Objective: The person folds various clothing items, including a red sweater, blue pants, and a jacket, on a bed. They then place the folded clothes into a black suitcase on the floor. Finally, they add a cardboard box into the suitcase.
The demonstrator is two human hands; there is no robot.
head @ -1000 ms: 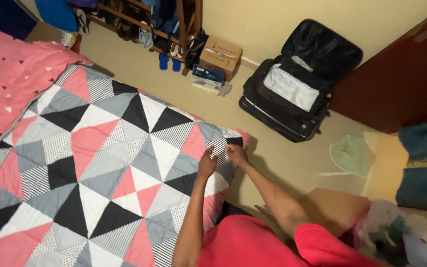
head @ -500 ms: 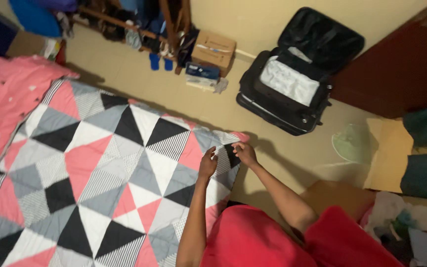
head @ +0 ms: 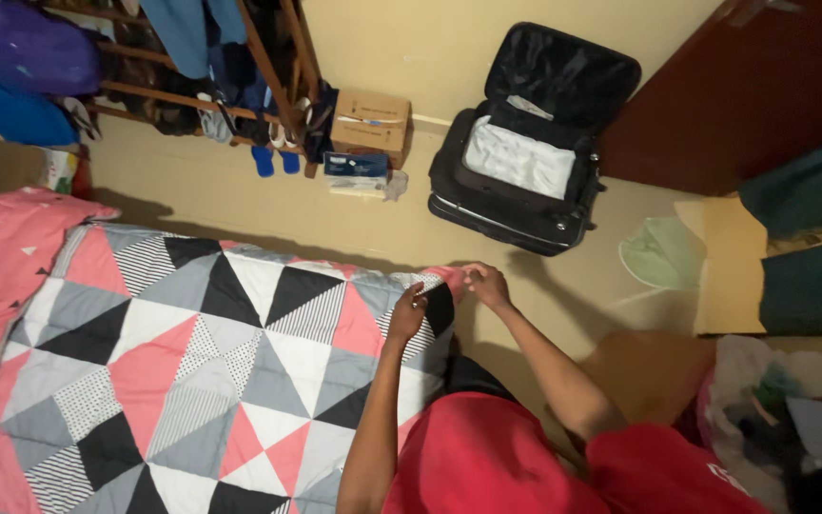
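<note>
Both hands pinch the far right corner of a patchwork quilt [head: 211, 371] spread over the bed: left hand [head: 407, 314] closed on its edge, right hand [head: 485, 284] gripping the tip.

A home bedroom: patchwork quilt [head: 192, 371] on a bed, open suitcase [head: 525, 152], wooden clothes rack [head: 240, 57] by the wall

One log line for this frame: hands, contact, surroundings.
left hand: pinching quilt edge | right hand: gripping quilt corner | quilt: spread flat on floor | nearby: open black suitcase, cardboard box
</note>
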